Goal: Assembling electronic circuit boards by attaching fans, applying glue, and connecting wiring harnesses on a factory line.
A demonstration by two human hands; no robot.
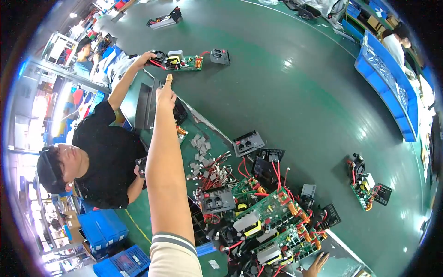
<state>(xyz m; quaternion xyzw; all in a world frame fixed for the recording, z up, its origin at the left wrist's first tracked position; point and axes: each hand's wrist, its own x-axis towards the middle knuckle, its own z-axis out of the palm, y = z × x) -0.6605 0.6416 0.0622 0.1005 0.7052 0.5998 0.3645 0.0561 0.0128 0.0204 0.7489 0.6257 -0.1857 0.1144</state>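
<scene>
My left hand (165, 95) reaches far forward, its index finger, with a tan cover on the tip, stretched out and nothing held. Just beyond that fingertip lies a green circuit board (187, 63), wired to a black socket panel (220, 57). A co-worker's hand (146, 58) touches the black fan (159, 57) at the board's left end. My right hand (316, 265) is at the lower edge with fingers spread, beside a heap of circuit boards (277, 210) with red wires and copper coils. What lies beneath its palm is cut off by the frame.
A co-worker in black (110, 157) stands at the left. Small grey pads (201, 144) and bundled wires (214, 175) lie near the heap. Another board assembly (367, 184) sits on the green surface (286, 101) at right, near a long blue tray (387, 87). Blue crates (102, 228) stand lower left.
</scene>
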